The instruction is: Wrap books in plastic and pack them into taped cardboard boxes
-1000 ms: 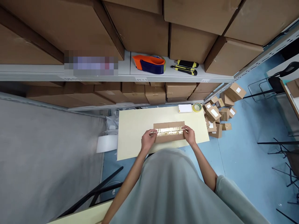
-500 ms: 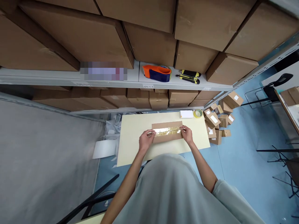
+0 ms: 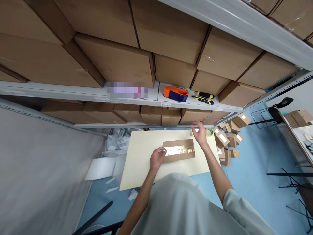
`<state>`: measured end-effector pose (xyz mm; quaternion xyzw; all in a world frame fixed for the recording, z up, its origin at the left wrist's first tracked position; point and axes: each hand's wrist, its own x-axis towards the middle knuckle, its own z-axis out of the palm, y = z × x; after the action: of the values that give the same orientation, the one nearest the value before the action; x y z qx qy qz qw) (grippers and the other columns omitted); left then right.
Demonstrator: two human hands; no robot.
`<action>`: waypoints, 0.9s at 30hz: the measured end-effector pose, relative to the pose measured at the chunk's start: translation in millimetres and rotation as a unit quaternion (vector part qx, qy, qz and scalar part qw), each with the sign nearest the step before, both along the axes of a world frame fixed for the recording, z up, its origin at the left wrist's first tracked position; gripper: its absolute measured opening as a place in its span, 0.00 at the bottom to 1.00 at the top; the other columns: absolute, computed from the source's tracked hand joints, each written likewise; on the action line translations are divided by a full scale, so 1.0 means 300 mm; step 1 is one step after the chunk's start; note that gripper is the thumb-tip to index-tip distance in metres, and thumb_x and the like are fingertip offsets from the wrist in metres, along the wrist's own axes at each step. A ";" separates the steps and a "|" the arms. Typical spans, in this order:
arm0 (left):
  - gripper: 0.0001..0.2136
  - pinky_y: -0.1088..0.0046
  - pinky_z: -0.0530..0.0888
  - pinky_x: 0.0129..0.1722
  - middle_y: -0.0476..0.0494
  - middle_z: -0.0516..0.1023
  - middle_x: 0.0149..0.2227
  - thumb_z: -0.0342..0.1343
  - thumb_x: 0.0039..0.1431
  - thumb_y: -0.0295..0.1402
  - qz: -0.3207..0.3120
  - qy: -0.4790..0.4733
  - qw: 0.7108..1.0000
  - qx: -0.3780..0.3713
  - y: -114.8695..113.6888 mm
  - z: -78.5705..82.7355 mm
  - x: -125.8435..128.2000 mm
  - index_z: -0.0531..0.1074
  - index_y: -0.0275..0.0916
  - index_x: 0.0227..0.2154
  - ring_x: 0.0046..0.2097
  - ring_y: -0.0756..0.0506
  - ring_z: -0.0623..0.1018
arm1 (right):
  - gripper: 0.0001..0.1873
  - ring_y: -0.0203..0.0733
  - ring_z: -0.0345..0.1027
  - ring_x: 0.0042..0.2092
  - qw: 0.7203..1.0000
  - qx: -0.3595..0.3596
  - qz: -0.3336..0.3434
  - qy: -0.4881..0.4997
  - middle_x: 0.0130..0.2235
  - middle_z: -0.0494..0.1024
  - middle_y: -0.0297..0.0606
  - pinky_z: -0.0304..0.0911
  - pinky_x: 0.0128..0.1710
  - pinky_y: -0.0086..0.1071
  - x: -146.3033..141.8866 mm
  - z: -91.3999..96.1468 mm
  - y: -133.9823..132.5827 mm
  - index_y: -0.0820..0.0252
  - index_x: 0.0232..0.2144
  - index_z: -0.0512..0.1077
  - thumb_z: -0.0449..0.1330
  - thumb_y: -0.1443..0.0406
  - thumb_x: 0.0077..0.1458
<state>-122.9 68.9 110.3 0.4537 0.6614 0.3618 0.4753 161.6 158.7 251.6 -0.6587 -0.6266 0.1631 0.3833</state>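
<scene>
A flat brown cardboard box (image 3: 178, 158) lies on the pale yellow table (image 3: 140, 147), with shiny clear tape (image 3: 179, 149) along the middle of its top. My left hand (image 3: 157, 160) is at the box's left end, fingers pinched together by the tape's end. Something small and pale shows at the fingertips, too small to name. Raised off the box, my right hand (image 3: 201, 135) hovers near the table's back right with fingers apart and nothing in them. It mostly covers a small white box. Just right of that hand sits a roll of tape (image 3: 209, 132).
Shelves of cardboard boxes (image 3: 178, 70) rise behind the table. An orange and blue tape dispenser (image 3: 176, 94) and yellow-black box cutters (image 3: 204, 97) rest on a shelf. Small labelled parcels (image 3: 222, 138) are piled on the floor at right; crumpled wrapping (image 3: 118, 142) lies at left.
My right hand has left the box's right end and moved up and right, its fingers opening. My left hand stays at the left end. The view has tilted up, showing more shelf.
</scene>
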 end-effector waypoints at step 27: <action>0.05 0.58 0.84 0.50 0.40 0.86 0.47 0.63 0.56 0.36 0.002 -0.010 1.000 -0.007 -0.010 0.050 0.010 0.80 0.43 0.33 0.44 0.38 0.88 | 0.26 0.67 0.77 0.56 0.946 -0.035 0.087 -0.311 0.53 0.82 0.69 0.66 0.61 0.55 -0.297 0.292 0.594 0.72 0.61 0.66 0.63 0.59 0.71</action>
<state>-119.9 65.9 125.2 0.4452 0.6602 0.3629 0.4840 72.4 337.0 339.3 -0.6326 -0.7634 0.0045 0.1308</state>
